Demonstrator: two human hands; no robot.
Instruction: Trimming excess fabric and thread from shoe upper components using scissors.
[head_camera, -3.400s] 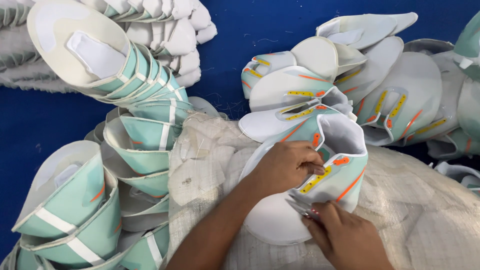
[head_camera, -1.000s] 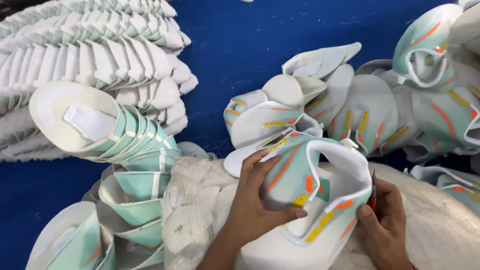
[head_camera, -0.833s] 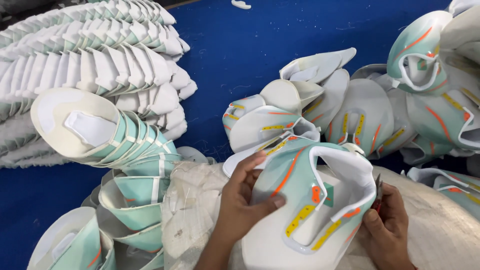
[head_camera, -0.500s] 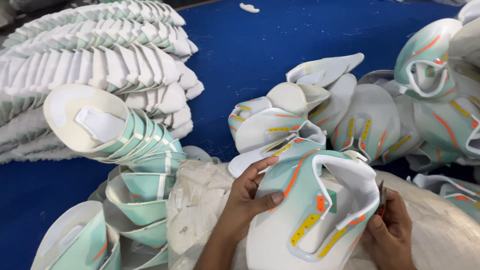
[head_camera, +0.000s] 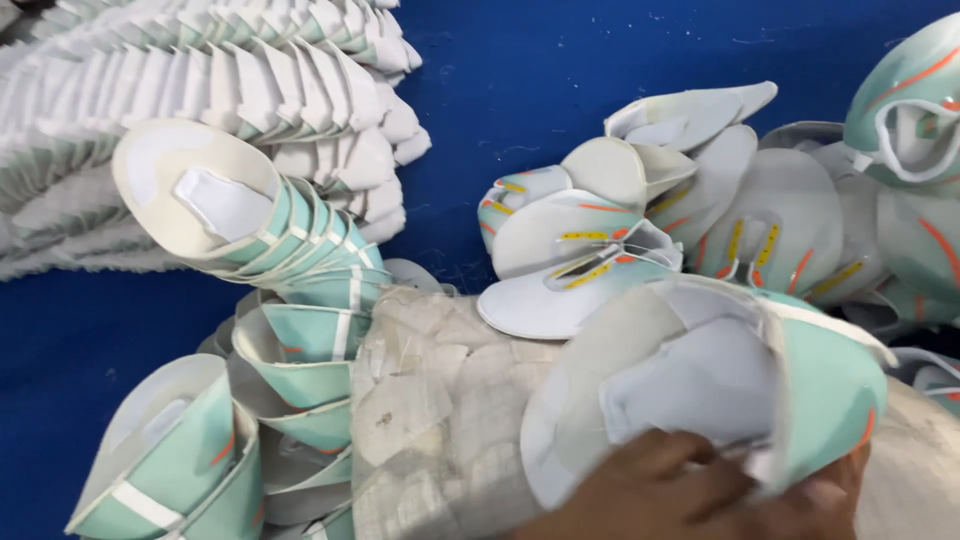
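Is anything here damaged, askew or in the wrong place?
Nothing looks damaged. The shoe upper in both hands is turned with its white inside facing up. The white stacks lie in neat rows, but the mint uppers beside the worn cloth are piled loosely, leaning different ways.

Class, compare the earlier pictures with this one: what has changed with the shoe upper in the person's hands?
The mint shoe upper has been turned over: its white lining now faces up. Both hands, left hand and right hand, still grip it. The nested stacks of uppers and the blue table are unchanged.
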